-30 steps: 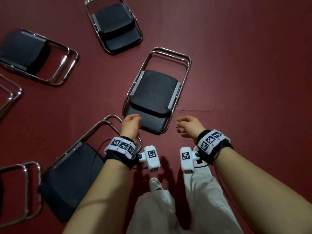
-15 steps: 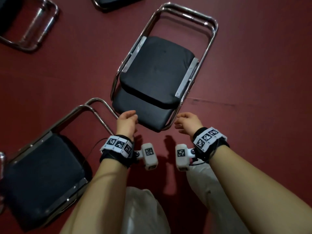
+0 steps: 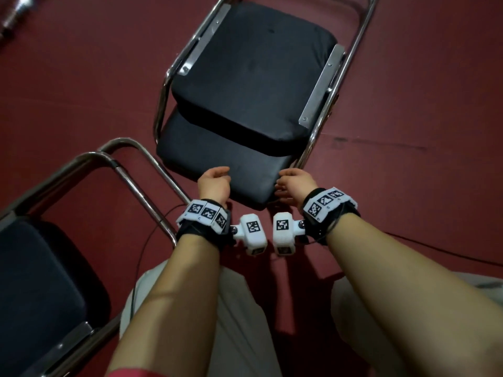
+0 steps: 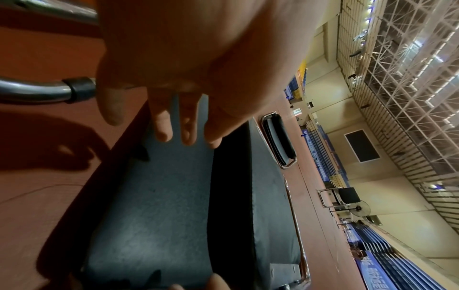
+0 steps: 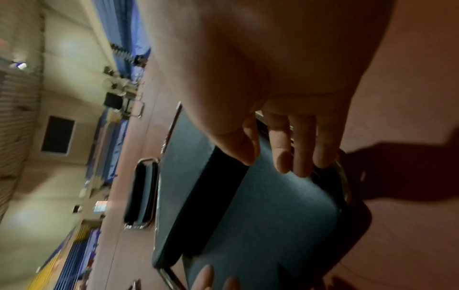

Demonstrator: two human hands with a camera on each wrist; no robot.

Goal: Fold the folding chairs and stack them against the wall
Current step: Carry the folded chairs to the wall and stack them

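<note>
No grip is being applied: both hands, the left hand (image 3: 214,183) and right hand (image 3: 295,185), are being held relaxed at the near end of the folded black-cushioned chrome folding chair (image 3: 245,85), whose long axis is lying straight ahead, away from both.

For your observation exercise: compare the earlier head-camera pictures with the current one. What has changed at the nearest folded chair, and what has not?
Both hands have closed in: the left hand and right hand now reach the backrest corners of the folded chair, which looms nearer. Neither grips yet. The chair still lies flat.
</note>
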